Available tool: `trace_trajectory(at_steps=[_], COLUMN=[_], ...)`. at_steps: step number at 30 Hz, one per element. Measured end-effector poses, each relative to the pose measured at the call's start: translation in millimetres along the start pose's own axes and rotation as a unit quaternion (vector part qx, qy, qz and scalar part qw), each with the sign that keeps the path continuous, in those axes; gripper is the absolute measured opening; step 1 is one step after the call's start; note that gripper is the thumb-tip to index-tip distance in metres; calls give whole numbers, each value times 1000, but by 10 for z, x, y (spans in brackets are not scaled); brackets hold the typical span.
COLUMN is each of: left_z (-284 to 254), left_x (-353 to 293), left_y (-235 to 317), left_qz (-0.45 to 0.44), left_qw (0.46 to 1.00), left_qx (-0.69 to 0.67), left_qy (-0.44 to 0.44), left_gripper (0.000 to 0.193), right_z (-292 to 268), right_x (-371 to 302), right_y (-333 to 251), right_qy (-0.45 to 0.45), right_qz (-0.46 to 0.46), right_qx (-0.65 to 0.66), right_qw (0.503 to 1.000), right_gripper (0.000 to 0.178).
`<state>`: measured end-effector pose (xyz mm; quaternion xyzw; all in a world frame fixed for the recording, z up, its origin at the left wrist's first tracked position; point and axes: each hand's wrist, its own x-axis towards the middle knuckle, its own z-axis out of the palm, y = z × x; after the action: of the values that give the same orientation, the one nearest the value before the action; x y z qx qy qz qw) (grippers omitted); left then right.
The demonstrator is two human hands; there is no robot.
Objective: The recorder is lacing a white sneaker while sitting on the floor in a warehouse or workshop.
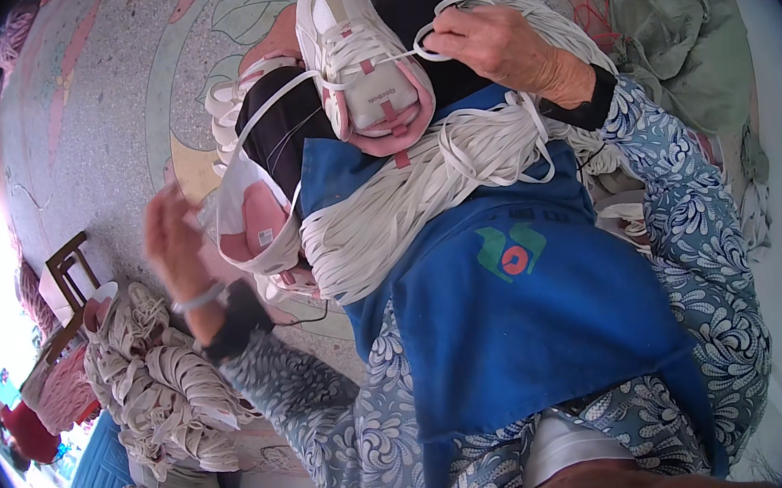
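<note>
Head view: items listed by position from the white-and-pink lace-up sneaker (373,101).

Sneaker: one, lying on my lap, toe pointing away from me, pink-lined heel end toward me; lacing crosses the vamp below a pale grey tongue.

White flat shoelace (281,87): one, running out across the sneaker to both sides, drawn in a long arc on the left and a short, looped stretch on the right.

My right hand (496,47): to the right of the sneaker, thumb and fingers pinching the shoelace, loops standing at the fingertips.

My left hand (174,242): raised, well to the left of the sneaker and nearer me; blurred, so I cannot tell whether its fingers pinch the lace. Pale bracelet (200,297) at the wrist.

Hank of white laces (424,197): just on my side of the sneaker, laid over my blue apron (535,324), which bears a green-and-red emblem.

Second pink-lined shoe (258,222): left of the sneaker and nearer me, opening upward.

Grey-green cloth (677,47): well to the right of the sneaker.

Heap of off-white shoes (169,370): far to the sneaker's left, on my side.

Dark wooden frame (67,271): beyond that heap, farther left of the sneaker.
</note>
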<state>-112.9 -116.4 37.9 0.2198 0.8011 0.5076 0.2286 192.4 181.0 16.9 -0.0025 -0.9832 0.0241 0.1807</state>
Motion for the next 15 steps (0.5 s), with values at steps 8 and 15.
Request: trace_trajectory(at_steps=[8,15], left_z=[-1015,-278], left_x=[-255,-105], left_y=[197,119], left_qz=[41,44], left_qw=[958,993], left_qx=[4,-28], left_qy=[285,102], left_gripper=[20,21], right_z=[-25,-321], right_x=[-112,49], right_y=[106,-61], right_qy=[-28,-126], right_qz=[155,240], right_qx=[48,270], right_qw=[986,924], right_gripper=[11,27])
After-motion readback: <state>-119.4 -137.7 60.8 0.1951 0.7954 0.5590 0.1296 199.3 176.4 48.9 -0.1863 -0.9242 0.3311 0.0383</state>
